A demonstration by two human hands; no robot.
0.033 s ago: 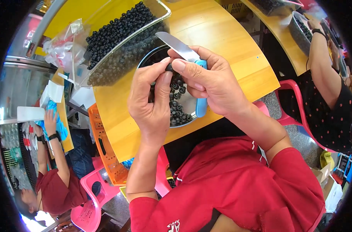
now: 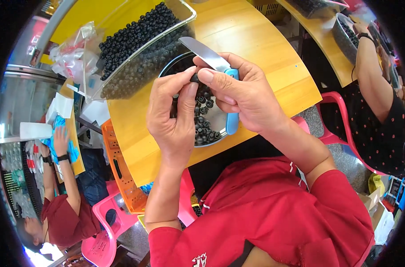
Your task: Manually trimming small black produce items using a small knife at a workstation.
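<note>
My left hand (image 2: 169, 107) pinches a small round black rubber part (image 2: 194, 78) between thumb and fingertips. My right hand (image 2: 247, 91) grips a knife with a blue handle (image 2: 232, 120), its steel blade (image 2: 204, 53) pointing up and to the left. The tip of my right thumb is right beside the part. Below both hands a round metal bowl (image 2: 218, 129) stands on the wooden table, with several more black parts (image 2: 204, 131) inside; my hands hide some of it. Behind it is a clear plastic bin (image 2: 142, 58) heaped with black parts (image 2: 138, 35).
The wooden table (image 2: 251, 31) curves away to the right. Crumpled plastic bags (image 2: 75, 55) lie left of the bin. An orange crate (image 2: 120, 164) stands beside the table's left edge. Two co-workers sit nearby, one at left near a blue bag (image 2: 62, 138), one at right by a tub (image 2: 345, 35).
My hands, the knife and the pinched part look the same. The left co-worker's hand has shifted slightly over the blue bag, and the right co-worker's arm has moved a little.
</note>
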